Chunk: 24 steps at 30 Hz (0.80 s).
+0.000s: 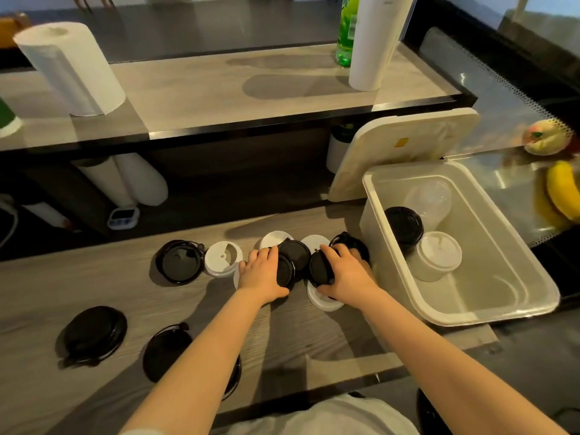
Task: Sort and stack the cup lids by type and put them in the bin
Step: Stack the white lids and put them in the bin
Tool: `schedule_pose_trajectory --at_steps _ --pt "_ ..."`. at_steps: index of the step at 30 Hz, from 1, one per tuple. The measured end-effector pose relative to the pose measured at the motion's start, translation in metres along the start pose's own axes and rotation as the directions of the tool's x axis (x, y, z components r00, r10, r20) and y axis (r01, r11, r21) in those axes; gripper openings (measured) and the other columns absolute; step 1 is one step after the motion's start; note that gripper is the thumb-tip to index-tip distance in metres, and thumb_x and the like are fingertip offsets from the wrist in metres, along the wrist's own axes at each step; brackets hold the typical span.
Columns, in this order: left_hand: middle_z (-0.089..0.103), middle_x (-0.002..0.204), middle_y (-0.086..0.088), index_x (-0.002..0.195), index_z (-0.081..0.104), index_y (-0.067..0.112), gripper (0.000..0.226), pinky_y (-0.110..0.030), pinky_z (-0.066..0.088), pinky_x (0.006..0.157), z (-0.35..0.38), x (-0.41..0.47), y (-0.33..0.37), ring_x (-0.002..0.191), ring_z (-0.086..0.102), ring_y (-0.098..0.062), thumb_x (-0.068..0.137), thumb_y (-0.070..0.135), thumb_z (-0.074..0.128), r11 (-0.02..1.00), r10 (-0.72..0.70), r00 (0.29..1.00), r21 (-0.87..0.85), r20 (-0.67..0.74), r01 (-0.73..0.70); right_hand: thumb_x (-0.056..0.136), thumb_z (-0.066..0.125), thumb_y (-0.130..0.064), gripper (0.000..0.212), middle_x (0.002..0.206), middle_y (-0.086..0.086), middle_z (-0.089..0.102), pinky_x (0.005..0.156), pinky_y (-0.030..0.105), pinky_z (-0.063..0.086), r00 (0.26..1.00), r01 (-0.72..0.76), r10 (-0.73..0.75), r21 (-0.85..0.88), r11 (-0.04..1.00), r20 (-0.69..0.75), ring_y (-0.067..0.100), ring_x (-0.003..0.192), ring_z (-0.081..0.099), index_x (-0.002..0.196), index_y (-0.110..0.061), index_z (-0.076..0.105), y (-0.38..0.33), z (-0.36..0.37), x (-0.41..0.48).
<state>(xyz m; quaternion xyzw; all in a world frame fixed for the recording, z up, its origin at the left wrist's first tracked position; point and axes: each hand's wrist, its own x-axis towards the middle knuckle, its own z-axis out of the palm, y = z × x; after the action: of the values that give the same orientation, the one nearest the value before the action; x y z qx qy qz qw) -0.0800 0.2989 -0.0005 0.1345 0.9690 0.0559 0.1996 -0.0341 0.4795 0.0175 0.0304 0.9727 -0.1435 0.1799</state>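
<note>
Under the fingers of our left hand [262,273] and right hand [346,271] we see glossy black plastic lids [295,253]; left of them, matt white lids [219,262]. Right of the right fingers, the bin [455,320] is smooth translucent plastic. Below, we note a matt grey wood-grain counter [314,337].

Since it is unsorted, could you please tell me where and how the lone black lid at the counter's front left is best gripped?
Take the lone black lid by its rim, from above, thumb on the near edge, fingers on the far. It lies flat with nothing touching it, so the rim is probably free all round. The left hand is nearer.
</note>
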Motion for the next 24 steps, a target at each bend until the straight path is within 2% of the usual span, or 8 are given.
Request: schedule_pose_trajectory --at_steps 5,10,14,16,20,24 --pt "0.027 0.148 -0.002 0.147 0.019 0.018 0.095 -0.039 0.023 0.11 -0.001 -0.013 -0.002 0.137 0.023 -0.023 0.072 0.048 0.068 0.997 0.069 0.994 -0.031 -0.085 -0.072 0.074 0.073 -0.044 0.094 0.144 0.001 0.031 0.105 0.042 0.038 0.99 0.039 -0.009 0.211 0.977 -0.14 0.03 0.132 0.03 0.148 -0.023 0.019 0.005 -0.007 -0.015" --pt "0.021 0.148 -0.003 0.146 0.019 0.02 0.094 -0.042 0.02 0.112 0.018 -0.06 -0.004 0.138 0.02 -0.024 0.071 0.054 0.065 0.993 0.114 0.99 -0.007 0.085 -0.114 0.069 0.078 -0.043 0.097 0.146 -0.003 0.032 0.11 0.036 0.029 0.975 0.116 -0.028 0.391 0.913 -0.223 0.021 0.135 0.027 0.147 -0.022 0.024 0.0 0.0 -0.037" --pt "0.024 0.148 -0.007 0.148 0.012 0.019 0.098 -0.045 0.019 0.115 0.055 -0.086 0.003 0.14 0.016 -0.031 0.074 0.051 0.067 0.996 0.054 0.97 -0.081 0.236 -0.036 0.068 0.079 -0.042 0.096 0.144 -0.004 0.033 0.11 0.031 0.027 0.983 0.168 -0.115 0.432 0.886 -0.145 0.016 0.135 0.027 0.145 -0.023 0.026 -0.005 0.028 -0.057" --pt "0.021 0.151 -0.005 0.149 0.006 0.02 0.099 -0.042 0.018 0.116 0.069 -0.09 0.005 0.142 0.012 -0.028 0.076 0.047 0.068 0.985 0.042 0.979 -0.173 0.202 -0.007 0.067 0.08 -0.04 0.096 0.143 -0.002 0.034 0.11 0.031 0.029 0.984 0.18 -0.166 0.421 0.889 -0.071 0.017 0.133 0.029 0.144 -0.021 0.026 -0.005 0.043 -0.065" --pt "0.005 0.158 0.0 0.15 0.0 0.018 0.105 -0.035 0.012 0.118 0.084 -0.096 0.001 0.146 0.003 -0.021 0.076 0.038 0.072 0.942 -0.013 0.991 -0.331 0.135 0.058 0.066 0.079 -0.036 0.086 0.131 -0.001 0.042 0.1 0.028 0.039 0.972 0.211 -0.236 0.404 0.89 0.013 0.018 0.123 0.039 0.136 -0.02 0.032 -0.007 0.069 -0.071" --pt "0.006 0.157 0.0 0.15 -0.006 0.026 0.104 -0.034 0.024 0.114 0.085 -0.111 -0.009 0.144 0.016 -0.023 0.079 0.018 0.069 0.844 -0.111 0.972 -0.497 0.206 0.201 0.068 0.078 -0.03 0.078 0.133 -0.001 0.041 0.1 0.032 0.04 0.945 0.297 -0.325 0.365 0.882 0.017 0.018 0.121 0.037 0.132 -0.017 0.035 -0.019 0.08 -0.065"
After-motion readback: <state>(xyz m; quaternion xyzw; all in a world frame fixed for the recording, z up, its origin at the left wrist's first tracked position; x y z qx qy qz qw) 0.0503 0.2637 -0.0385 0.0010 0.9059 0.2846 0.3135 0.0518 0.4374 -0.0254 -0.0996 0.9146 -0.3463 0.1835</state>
